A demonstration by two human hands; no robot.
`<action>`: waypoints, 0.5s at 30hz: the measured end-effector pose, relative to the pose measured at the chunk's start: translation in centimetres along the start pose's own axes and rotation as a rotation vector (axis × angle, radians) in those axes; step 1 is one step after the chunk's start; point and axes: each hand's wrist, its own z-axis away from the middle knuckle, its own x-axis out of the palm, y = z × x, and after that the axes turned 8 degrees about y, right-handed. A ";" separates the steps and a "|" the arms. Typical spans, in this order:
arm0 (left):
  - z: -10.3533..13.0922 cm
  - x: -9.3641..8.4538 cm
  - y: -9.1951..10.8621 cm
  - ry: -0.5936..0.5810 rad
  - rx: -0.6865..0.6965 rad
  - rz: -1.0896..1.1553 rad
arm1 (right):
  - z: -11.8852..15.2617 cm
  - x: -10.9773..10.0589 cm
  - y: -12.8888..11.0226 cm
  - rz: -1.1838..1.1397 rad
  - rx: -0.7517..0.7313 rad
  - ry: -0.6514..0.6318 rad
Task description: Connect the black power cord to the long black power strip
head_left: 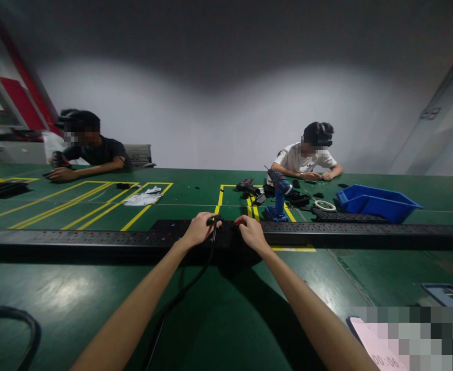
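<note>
A long black bar (95, 238) with small red marks lies across the green table. Over its middle, my left hand (202, 228) is closed on the end of a black cable (195, 278), which runs down toward the near edge. My right hand (250, 232) rests at the bar's middle, just right of the left one, its fingers bent together; whatever they may hold is too small and dark to make out.
Beyond the bar stand a blue power drill (278, 193), a blue bin (379, 202) and a tape roll (325, 205). White papers (143, 198) lie at left. Two people (106, 153) sit across the table. A phone (379, 342) is at lower right.
</note>
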 end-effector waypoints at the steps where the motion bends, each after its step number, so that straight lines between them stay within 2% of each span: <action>1: 0.0 0.0 0.0 0.004 -0.005 0.010 | 0.0 -0.1 -0.1 0.005 0.000 -0.005; 5: -0.1 -0.1 0.1 0.007 0.007 0.040 | 0.1 -0.2 -0.3 0.032 -0.004 -0.012; 11: 0.0 -0.1 0.4 -0.053 0.001 0.039 | 0.1 -0.2 -0.4 0.059 -0.021 -0.014; 15: 0.2 -0.3 1.1 -0.015 -0.001 0.071 | 0.1 -0.2 -0.4 0.061 -0.029 -0.006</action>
